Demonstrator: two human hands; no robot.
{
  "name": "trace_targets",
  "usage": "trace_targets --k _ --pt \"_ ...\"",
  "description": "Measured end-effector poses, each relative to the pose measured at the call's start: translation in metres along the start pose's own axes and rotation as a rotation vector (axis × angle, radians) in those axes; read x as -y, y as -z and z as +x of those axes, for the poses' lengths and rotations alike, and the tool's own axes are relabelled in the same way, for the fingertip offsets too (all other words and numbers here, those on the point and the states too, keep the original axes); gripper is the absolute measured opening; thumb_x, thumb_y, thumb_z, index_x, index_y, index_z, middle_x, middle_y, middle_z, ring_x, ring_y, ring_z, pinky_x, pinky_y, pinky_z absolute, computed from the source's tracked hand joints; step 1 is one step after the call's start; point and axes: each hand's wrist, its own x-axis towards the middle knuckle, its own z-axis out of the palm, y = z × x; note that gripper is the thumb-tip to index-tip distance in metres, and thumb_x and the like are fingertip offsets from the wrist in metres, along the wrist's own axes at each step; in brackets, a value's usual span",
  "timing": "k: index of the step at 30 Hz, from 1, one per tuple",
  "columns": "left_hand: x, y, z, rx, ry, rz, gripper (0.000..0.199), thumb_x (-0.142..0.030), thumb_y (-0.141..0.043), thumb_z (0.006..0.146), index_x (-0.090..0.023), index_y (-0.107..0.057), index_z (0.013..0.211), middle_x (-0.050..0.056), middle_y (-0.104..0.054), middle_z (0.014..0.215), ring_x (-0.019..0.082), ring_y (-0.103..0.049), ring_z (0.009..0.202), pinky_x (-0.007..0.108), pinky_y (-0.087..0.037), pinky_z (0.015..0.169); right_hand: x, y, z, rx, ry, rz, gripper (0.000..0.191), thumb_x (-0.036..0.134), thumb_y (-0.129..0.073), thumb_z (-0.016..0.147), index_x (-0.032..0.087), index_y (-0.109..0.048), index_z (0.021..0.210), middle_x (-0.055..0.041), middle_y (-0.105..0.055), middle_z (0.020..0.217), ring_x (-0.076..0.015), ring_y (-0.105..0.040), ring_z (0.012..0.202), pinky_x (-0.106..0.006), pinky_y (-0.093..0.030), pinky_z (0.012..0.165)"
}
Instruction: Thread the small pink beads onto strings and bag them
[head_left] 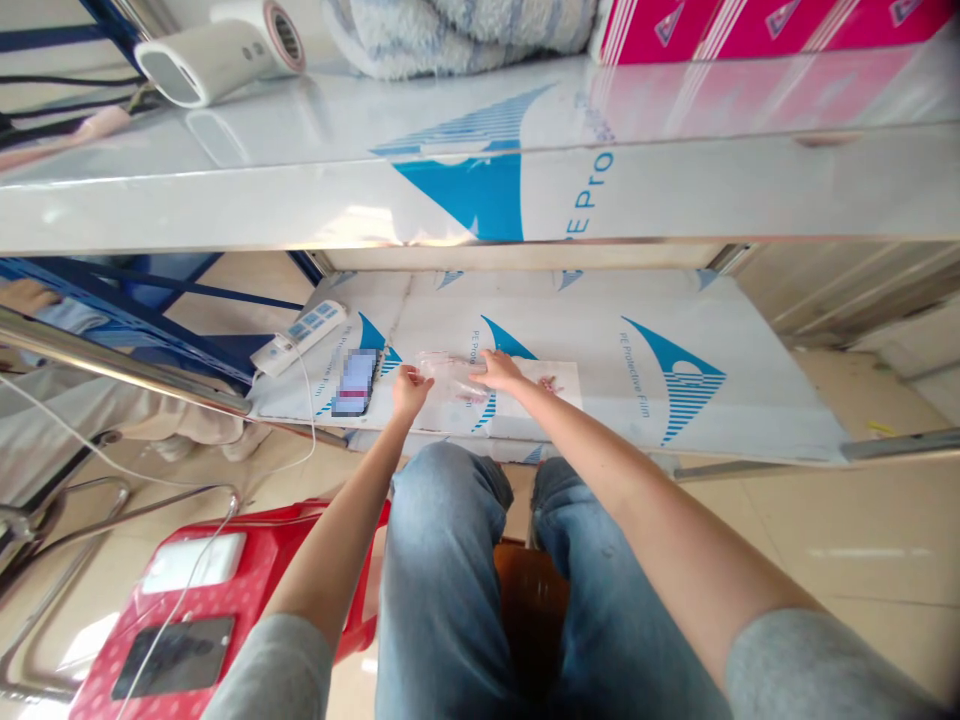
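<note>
A clear plastic bag (pixel 450 372) stretches between my two hands, low over the lower shelf (pixel 600 300). My left hand (pixel 410 388) pinches its left edge, with thumb and fingers closed. My right hand (pixel 498 370) grips the bag's right side, its fingers bent and pressed together. Just right of that hand, partly behind my forearm, lies a white sheet (pixel 566 372) with small reddish pieces (pixel 551 384) on it, too small to name. A phone (pixel 355 383) with a lit screen lies left of my left hand.
At the left end sits a power strip (pixel 300 338) with a plugged-in white cable. Overhead runs an upper shelf (pixel 300 200) bearing a white hair dryer (pixel 221 52), a towel (pixel 465 35) and pink boxes (pixel 772 28). A red stool (pixel 277 545) holds a tablet-like device (pixel 174 657).
</note>
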Motion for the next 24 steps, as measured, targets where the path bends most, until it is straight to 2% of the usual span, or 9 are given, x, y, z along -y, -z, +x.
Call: trace_targets --k 3,7,13,17,21,24 --pt "0.007 -0.003 -0.002 -0.103 -0.156 0.155 0.037 -0.023 -0.065 0.061 -0.019 -0.041 0.088 0.003 -0.051 0.082 0.020 -0.055 0.079 0.036 -0.042 0.077 0.000 -0.001 0.008 0.006 0.054 -0.077 0.051 0.053 -0.058 0.074 0.017 -0.057 0.111 -0.0134 -0.057 0.117 -0.0276 -0.048 0.112 -0.033 -0.038 0.089" --pt "0.014 -0.007 -0.007 -0.176 -0.313 0.227 0.037 -0.021 -0.064 0.062 -0.020 -0.040 0.089 0.007 -0.047 0.096 0.025 -0.049 0.098 0.041 -0.038 0.088 -0.002 0.000 0.016 0.062 0.107 -0.111 0.048 0.058 -0.057 0.073 0.019 -0.063 0.101 -0.0110 -0.062 0.108 -0.0285 -0.050 0.107 -0.036 -0.037 0.090" --pt "0.017 -0.006 -0.012 -0.197 -0.352 0.271 0.041 -0.023 -0.063 0.064 -0.016 -0.041 0.098 0.010 -0.046 0.101 0.026 -0.045 0.105 0.042 -0.035 0.094 -0.002 0.001 0.019 0.060 0.110 -0.111 0.060 0.061 -0.059 0.068 0.021 -0.059 0.113 -0.0129 -0.055 0.115 -0.0311 -0.045 0.113 -0.037 -0.038 0.089" --pt "0.019 -0.002 -0.014 -0.222 -0.364 0.280 0.045 -0.028 -0.064 0.066 -0.018 -0.040 0.103 0.011 -0.045 0.107 0.026 -0.045 0.106 0.041 -0.035 0.094 0.000 0.001 0.020 0.090 0.142 -0.113 0.051 0.057 -0.060 0.069 0.024 -0.062 0.108 -0.0107 -0.056 0.111 -0.0292 -0.044 0.112 -0.037 -0.034 0.094" --pt "0.016 0.004 -0.021 -0.263 -0.407 0.293 0.043 -0.031 -0.061 0.071 -0.019 -0.041 0.106 0.012 -0.045 0.111 0.027 -0.045 0.109 0.041 -0.035 0.095 0.005 0.000 0.017 0.072 0.122 -0.153 0.044 0.047 -0.067 0.064 0.020 -0.065 0.100 -0.0113 -0.055 0.111 -0.0280 -0.044 0.111 -0.035 -0.033 0.094" --pt "0.011 0.006 -0.031 -0.254 -0.465 0.329 0.037 -0.030 -0.058 0.074 -0.020 -0.042 0.106 0.012 -0.046 0.113 0.027 -0.043 0.112 0.042 -0.033 0.097 0.009 0.000 0.015 0.054 0.123 -0.191 0.032 0.038 -0.068 0.064 0.019 -0.066 0.090 -0.0121 -0.057 0.108 -0.0279 -0.045 0.109 -0.033 -0.036 0.090"
